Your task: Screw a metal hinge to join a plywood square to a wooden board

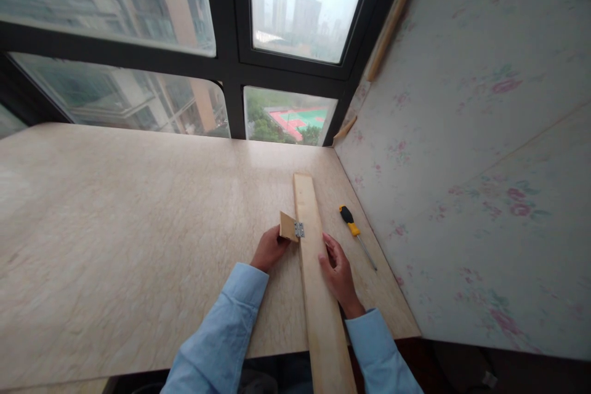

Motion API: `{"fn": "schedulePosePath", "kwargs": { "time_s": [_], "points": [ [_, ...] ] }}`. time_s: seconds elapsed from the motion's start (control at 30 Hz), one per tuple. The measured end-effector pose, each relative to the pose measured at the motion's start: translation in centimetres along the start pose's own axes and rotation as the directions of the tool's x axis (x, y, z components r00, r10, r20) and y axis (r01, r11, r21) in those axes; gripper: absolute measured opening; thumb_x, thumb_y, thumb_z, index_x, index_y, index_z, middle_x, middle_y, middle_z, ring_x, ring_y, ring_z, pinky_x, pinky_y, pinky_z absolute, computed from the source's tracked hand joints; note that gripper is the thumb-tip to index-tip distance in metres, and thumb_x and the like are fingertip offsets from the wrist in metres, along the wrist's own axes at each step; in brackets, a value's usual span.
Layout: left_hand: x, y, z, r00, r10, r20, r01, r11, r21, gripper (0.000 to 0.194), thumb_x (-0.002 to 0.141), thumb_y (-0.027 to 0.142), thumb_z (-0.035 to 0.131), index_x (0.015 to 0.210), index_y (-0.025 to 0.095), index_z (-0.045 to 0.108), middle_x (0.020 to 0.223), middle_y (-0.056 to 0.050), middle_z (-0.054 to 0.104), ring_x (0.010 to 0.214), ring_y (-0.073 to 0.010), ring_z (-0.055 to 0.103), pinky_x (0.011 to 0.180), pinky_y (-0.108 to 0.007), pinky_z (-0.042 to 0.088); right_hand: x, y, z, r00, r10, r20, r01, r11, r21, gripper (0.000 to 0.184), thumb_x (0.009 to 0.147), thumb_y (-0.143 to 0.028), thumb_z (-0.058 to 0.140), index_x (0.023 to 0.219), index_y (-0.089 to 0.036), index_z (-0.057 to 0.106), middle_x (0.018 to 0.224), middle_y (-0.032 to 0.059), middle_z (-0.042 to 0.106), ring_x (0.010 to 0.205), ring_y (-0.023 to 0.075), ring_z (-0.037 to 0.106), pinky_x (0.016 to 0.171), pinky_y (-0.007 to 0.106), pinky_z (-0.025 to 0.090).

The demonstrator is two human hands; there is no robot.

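Note:
A long pale wooden board [318, 295] lies on the stone sill and sticks out past its front edge toward me. On the board's left side a small metal hinge [299, 229] joins it to a small wooden block [288, 227], which is tilted upward. My left hand [271, 249] is closed on that block from below left, its fingertips partly hidden. Against the board's right edge, my right hand [338, 269] grips with thumb on top and fingers at the side. To the right lies a screwdriver [351, 224] with a black and yellow handle.
The marble-patterned sill [138, 246] stretches far to the left. A wall with floral paper [462, 184] bounds the right side, close to the screwdriver. Dark window frames [235, 74] rise behind the sill. Its front edge runs just before me.

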State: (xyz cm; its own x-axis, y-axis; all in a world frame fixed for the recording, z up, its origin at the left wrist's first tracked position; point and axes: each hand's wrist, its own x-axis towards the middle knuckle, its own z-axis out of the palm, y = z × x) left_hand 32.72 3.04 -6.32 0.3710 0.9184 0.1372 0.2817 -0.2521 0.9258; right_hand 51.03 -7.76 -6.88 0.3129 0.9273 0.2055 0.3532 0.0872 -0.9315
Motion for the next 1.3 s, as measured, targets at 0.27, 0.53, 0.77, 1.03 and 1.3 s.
{"fn": "schedulePosePath", "kwargs": {
  "time_s": [0.27,0.53,0.77,1.03,1.3],
  "points": [
    [0.0,-0.3,0.0,1.0,-0.023,-0.018,0.024,0.997,0.077,0.013,0.076,0.012,0.058,0.084,0.014,0.068,0.085,-0.005,0.07,0.078,-0.0189,0.064,0.069,-0.027,0.048,0.2,0.3,-0.2,1.0,0.018,0.004,-0.018,1.0,0.006,0.048,0.086,-0.027,0.053,0.133,-0.02,0.049,0.137,0.0111,0.05,0.124,0.0234,0.05,0.107,0.045,0.041],
    [-0.2,0.3,-0.2,0.999,-0.038,-0.013,0.038,0.996,0.085,0.015,0.076,0.013,0.058,0.088,0.014,0.068,0.087,-0.007,0.07,0.08,-0.0202,0.065,0.069,-0.028,0.048,4.5,-3.0,0.1,0.967,-0.187,0.173,0.224,0.947,-0.228,0.037,0.082,-0.024,0.057,0.119,-0.025,0.064,0.129,0.0061,0.057,0.124,0.024,0.049,0.11,0.047,0.036],
    [-0.4,-0.9,0.0,1.0,-0.028,-0.005,0.028,0.991,0.133,0.021,0.078,0.021,0.058,0.094,0.01,0.065,0.09,-0.012,0.068,0.081,-0.0229,0.065,0.069,-0.03,0.047,7.6,-3.2,3.3,0.902,-0.229,0.367,0.338,0.903,-0.265,0.035,0.086,-0.028,0.056,0.12,-0.023,0.066,0.135,0.0092,0.053,0.127,0.0251,0.046,0.109,0.047,0.036],
    [-0.7,-0.6,0.0,1.0,-0.025,0.012,0.024,0.994,0.102,0.029,0.078,0.029,0.06,0.099,0.01,0.065,0.093,-0.013,0.067,0.086,-0.0241,0.065,0.071,-0.031,0.048,7.3,-1.8,2.8,0.915,-0.215,0.341,0.288,0.941,-0.177,0.039,0.086,-0.034,0.06,0.124,-0.027,0.063,0.139,0.0066,0.05,0.131,0.0244,0.044,0.111,0.047,0.033],
    [-0.8,-0.2,-0.1,1.0,-0.007,0.019,0.005,0.998,0.069,0.034,0.078,0.032,0.061,0.106,0.012,0.065,0.098,-0.012,0.067,0.09,-0.0236,0.064,0.078,-0.034,0.049,7.8,-0.9,3.0,0.909,-0.186,0.374,0.292,0.923,-0.251,0.035,0.084,-0.03,0.064,0.118,-0.021,0.067,0.146,0.0129,0.04,0.136,0.0269,0.036,0.113,0.048,0.028]
  ]
}}
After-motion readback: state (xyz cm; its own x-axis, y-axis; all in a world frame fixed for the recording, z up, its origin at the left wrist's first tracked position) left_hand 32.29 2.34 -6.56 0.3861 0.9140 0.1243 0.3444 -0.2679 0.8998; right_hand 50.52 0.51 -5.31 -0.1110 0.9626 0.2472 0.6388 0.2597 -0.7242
